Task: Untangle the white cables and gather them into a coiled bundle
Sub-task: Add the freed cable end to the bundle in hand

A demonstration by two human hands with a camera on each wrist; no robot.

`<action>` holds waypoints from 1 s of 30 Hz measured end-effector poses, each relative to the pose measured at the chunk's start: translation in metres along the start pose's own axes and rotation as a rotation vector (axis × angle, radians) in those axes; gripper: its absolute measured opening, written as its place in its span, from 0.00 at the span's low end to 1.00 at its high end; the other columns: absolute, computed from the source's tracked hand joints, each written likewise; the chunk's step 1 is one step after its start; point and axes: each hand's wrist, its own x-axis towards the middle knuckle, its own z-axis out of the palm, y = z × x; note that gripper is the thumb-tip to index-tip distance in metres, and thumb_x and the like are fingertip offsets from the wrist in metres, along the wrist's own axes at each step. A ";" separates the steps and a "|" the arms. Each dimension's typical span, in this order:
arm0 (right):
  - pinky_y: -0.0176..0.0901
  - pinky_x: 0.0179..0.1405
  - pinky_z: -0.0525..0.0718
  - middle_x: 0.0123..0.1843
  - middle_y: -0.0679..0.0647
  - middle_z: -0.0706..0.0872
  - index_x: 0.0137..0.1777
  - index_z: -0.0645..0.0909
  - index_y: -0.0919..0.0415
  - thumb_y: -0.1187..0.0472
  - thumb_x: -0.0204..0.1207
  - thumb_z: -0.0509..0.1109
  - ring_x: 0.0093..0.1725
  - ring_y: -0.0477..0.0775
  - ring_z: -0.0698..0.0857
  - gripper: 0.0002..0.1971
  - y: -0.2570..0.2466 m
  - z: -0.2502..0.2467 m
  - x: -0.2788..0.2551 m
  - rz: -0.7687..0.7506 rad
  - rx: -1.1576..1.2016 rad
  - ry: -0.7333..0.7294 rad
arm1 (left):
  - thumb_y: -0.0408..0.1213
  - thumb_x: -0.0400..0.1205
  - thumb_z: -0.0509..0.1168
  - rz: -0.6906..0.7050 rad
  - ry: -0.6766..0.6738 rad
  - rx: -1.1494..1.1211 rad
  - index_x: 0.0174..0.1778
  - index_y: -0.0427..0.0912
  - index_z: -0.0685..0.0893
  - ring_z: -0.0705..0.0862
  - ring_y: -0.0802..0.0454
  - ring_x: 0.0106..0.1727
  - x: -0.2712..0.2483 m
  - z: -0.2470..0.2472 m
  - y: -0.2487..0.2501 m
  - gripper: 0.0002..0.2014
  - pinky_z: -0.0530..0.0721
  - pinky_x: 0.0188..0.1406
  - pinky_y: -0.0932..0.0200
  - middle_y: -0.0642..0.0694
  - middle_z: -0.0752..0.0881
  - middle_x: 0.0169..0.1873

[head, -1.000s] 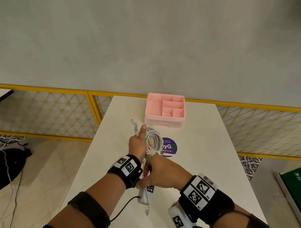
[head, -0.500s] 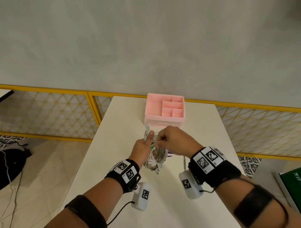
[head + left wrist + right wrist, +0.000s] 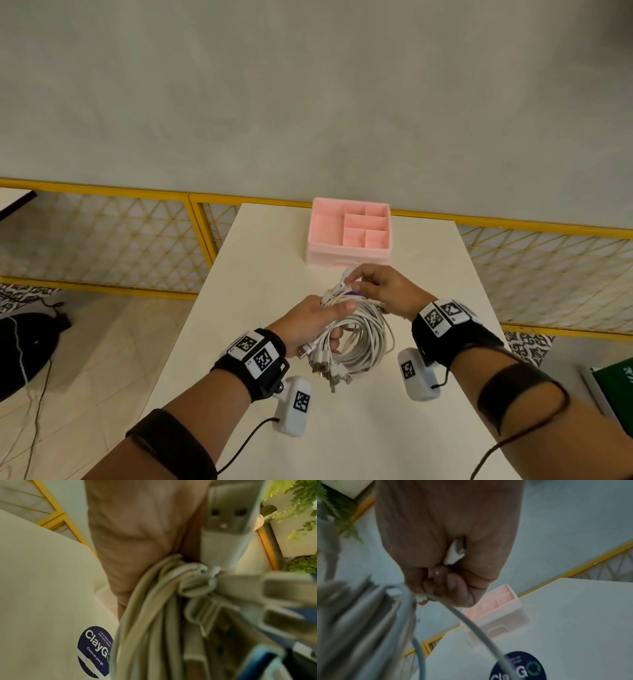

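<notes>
A coil of white cables (image 3: 363, 337) hangs just above the white table, with several USB plugs (image 3: 330, 371) dangling at its near side. My left hand (image 3: 317, 320) grips the coil's left side, thumb lying across the strands. In the left wrist view the cables (image 3: 150, 615) bunch below the palm, with a USB plug (image 3: 226, 524) close to the lens. My right hand (image 3: 380, 291) pinches a cable end (image 3: 344, 278) at the coil's far top. In the right wrist view the right hand's curled fingers (image 3: 453, 585) hold a white connector (image 3: 455, 553), and a cable (image 3: 471, 626) trails down.
A pink divided organizer (image 3: 349, 231) stands at the table's far edge, just beyond the hands. A round dark blue sticker (image 3: 94, 650) lies on the table (image 3: 267, 274) under the coil. Yellow lattice railing (image 3: 102, 236) runs behind the table. A dark bag (image 3: 27, 346) lies on the floor at the left.
The right hand moved from the near side, by the left wrist, up to the coil's far top and took a cable end. The coil now hangs lower, toward me, in the left hand.
</notes>
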 end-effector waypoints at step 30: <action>0.60 0.50 0.87 0.53 0.78 0.86 0.59 0.84 0.80 0.60 0.84 0.65 0.42 0.68 0.87 0.19 0.031 0.032 -0.007 0.304 0.677 0.024 | 0.31 0.79 0.75 0.137 0.233 0.134 0.50 0.31 0.87 0.82 0.42 0.27 0.005 0.005 -0.002 0.08 0.91 0.35 0.38 0.37 0.86 0.30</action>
